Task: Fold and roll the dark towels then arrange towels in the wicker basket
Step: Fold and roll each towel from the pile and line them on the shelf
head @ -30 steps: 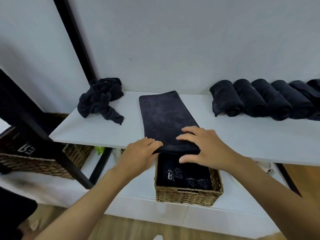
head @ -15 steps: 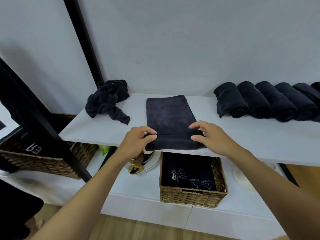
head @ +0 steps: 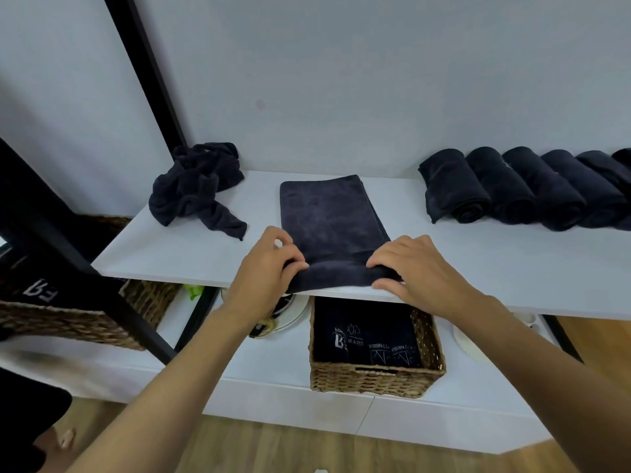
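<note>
flat towel (head: 327,213): dark cloth, short soft pile, matt, brushed streaks
crumpled towel (head: 194,189), shelf's back left corner: same dark cloth, matt, fuzzy
rolled towels (head: 512,186), shelf's back edge, right: same cloth, matt
shelf (head: 512,264): white board, smooth, faint sheen
wicker basket (head: 375,378): brown woven fibre, rough, matt; dark cloth inside, pale printed lettering
left basket (head: 68,324): same rough weave
frame post (head: 143,70): black, smooth, matt
wall (head: 375,80): pale, smooth, matt
floor (head: 273,442): light wood-grain planks, low sheen
</note>
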The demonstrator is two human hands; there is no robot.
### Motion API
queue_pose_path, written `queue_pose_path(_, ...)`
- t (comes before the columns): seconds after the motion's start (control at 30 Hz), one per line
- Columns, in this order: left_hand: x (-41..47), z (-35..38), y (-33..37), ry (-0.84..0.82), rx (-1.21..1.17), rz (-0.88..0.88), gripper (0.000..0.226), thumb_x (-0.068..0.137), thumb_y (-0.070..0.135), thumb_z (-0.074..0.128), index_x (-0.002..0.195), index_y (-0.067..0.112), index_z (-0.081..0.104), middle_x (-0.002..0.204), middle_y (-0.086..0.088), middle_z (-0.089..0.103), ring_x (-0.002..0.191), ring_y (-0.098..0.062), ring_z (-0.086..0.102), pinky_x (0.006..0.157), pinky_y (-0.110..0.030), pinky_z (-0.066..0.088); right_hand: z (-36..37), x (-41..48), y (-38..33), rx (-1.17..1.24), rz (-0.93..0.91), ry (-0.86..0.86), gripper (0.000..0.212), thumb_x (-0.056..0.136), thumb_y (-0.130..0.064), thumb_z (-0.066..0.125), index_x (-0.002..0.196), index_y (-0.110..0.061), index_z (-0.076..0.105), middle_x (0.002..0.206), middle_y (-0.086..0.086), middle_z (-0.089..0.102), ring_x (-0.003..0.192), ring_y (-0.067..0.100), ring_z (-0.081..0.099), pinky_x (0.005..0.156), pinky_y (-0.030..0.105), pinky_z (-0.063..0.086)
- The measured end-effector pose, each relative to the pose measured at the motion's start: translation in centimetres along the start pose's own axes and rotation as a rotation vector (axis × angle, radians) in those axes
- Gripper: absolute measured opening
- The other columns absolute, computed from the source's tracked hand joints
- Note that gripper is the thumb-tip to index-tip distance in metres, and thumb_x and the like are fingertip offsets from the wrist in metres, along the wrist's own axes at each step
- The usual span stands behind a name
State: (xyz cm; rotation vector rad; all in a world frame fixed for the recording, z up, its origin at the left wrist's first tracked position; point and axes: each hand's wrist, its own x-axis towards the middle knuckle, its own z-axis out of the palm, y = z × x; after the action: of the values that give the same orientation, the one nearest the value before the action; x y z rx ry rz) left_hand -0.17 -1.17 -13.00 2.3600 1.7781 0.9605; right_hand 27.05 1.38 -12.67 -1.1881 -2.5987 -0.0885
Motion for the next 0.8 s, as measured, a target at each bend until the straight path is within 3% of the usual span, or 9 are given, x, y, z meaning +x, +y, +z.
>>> queue_pose_path(0.1, -0.7, 0.0, -1.1, -0.039, 0.272, 0.33, 0.044, 0.083, 0.053, 0.062, 0.095, 0.012, 0.075, 0.099, -0.004, 0.06, 0.086, -0.022, 0.055, 0.074, -0.035, 0.046, -0.4, 1.0, 0.0, 0.028, 0.015, -0.035, 0.021, 0.095, -0.036, 0.058, 0.115, -0.03, 0.062, 0.113, -0.017, 0.062, 0.104, 0.008, 0.05, 0.092, 0.029, 0.027)
queue_pose_path(0.17, -0.6, -0.2, -1.5, -0.075, 0.329, 0.379, 0.04, 0.081, 0.046, 0.071, 0.1, 0.012, 0.074, 0.094, -0.002, 0.064, 0.087, -0.022, 0.054, 0.075, -0.034, 0.043, -0.9, 1.9, -0.1, 0.112, 0.063, -0.092, 0.013, 0.096, -0.03, 0.058, 0.108, -0.029, 0.063, 0.101, -0.016, 0.063, 0.095, 0.009, 0.049, 0.093, 0.034, 0.032)
queue_pose_path(0.23, 0.1, -0.8, -1.3, -0.117, 0.177, 0.258, 0.028, 0.086, 0.037, 0.07, 0.103, 0.015, 0.073, 0.09, 0.003, 0.067, 0.085, -0.019, 0.055, 0.075, -0.028, 0.041, -1.6, 2.9, 0.1, 0.294, 0.172, -0.197, 0.01, 0.095, -0.025, 0.059, 0.104, -0.027, 0.063, 0.091, -0.017, 0.06, 0.09, 0.01, 0.051, 0.089, 0.031, 0.034)
queue_pose_path(0.33, 2.0, -1.8, -1.2, -0.221, -0.191, -0.051, 0.018, 0.093, 0.025, 0.063, 0.107, 0.02, 0.072, 0.094, 0.012, 0.069, 0.086, -0.008, 0.061, 0.075, -0.017, 0.042, -2.3, 4.6, 1.2, 0.621, 0.349, -0.287, 0.009, 0.095, -0.023, 0.061, 0.102, -0.027, 0.063, 0.094, -0.014, 0.066, 0.089, 0.011, 0.062, 0.079, 0.028, 0.047)
queue_pose_path(0.4, 3.3, -1.9, -1.5, -0.292, -0.321, -0.204, 0.015, 0.094, 0.023, 0.062, 0.106, 0.02, 0.07, 0.095, 0.01, 0.069, 0.088, -0.006, 0.063, 0.07, -0.013, 0.044, -2.1, 5.5, 1.6, 0.684, 0.419, -0.297, 0.005, 0.095, -0.024, 0.06, 0.099, -0.026, 0.062, 0.079, -0.017, 0.066, 0.075, 0.009, 0.06, 0.069, 0.026, 0.047)
queue_pose_path(0.47, 4.3, -1.6, -1.7, -0.343, -0.37, -0.318, 0.011, 0.094, 0.026, 0.062, 0.101, 0.021, 0.068, 0.09, 0.008, 0.068, 0.084, -0.007, 0.063, 0.064, -0.013, 0.042, -1.7, 6.1, 1.9, 0.622, 0.4, -0.207, 0.003, 0.093, -0.023, 0.063, 0.092, -0.026, 0.061, 0.071, -0.016, 0.063, 0.067, 0.007, 0.055, 0.067, 0.025, 0.043)
queue_pose_path(0.6, 5.5, -0.8, -2.2, -0.312, -0.296, -0.358, 0.009, 0.091, 0.031, 0.065, 0.089, 0.023, 0.063, 0.087, 0.006, 0.065, 0.08, -0.011, 0.061, 0.066, -0.021, 0.045, -0.4, 5.5, 1.9, 0.201, 0.134, 0.078, 0.009, 0.092, -0.024, 0.064, 0.092, -0.027, 0.073, 0.099, -0.013, 0.062, 0.088, 0.01, 0.054, 0.083, 0.036, 0.038)
queue_pose_path(0.73, 5.1, 0.1, -2.6, -0.169, -0.093, -0.141, 0.008, 0.092, 0.027, 0.064, 0.088, 0.022, 0.067, 0.09, 0.007, 0.061, 0.081, -0.014, 0.058, 0.079, -0.036, 0.052, 0.4, 4.2, 2.0, -0.032, 0.021, -0.021, 0.045, 0.084, -0.057, 0.058, 0.112, -0.024, 0.069, 0.111, -0.007, 0.063, 0.099, 0.019, 0.055, 0.087, 0.037, 0.031)
queue_pose_path(0.8, 4.3, 0.3, -2.8, -0.102, 0.017, 0.047, 0.022, 0.092, 0.039, 0.061, 0.093, 0.02, 0.07, 0.095, 0.004, 0.061, 0.086, -0.016, 0.055, 0.082, -0.038, 0.05, 0.8, 4.2, 2.3, -0.042, 0.045, -0.057, 0.045, 0.086, -0.055, 0.061, 0.119, -0.024, 0.063, 0.118, -0.008, 0.059, 0.105, 0.018, 0.052, 0.088, 0.034, 0.026)
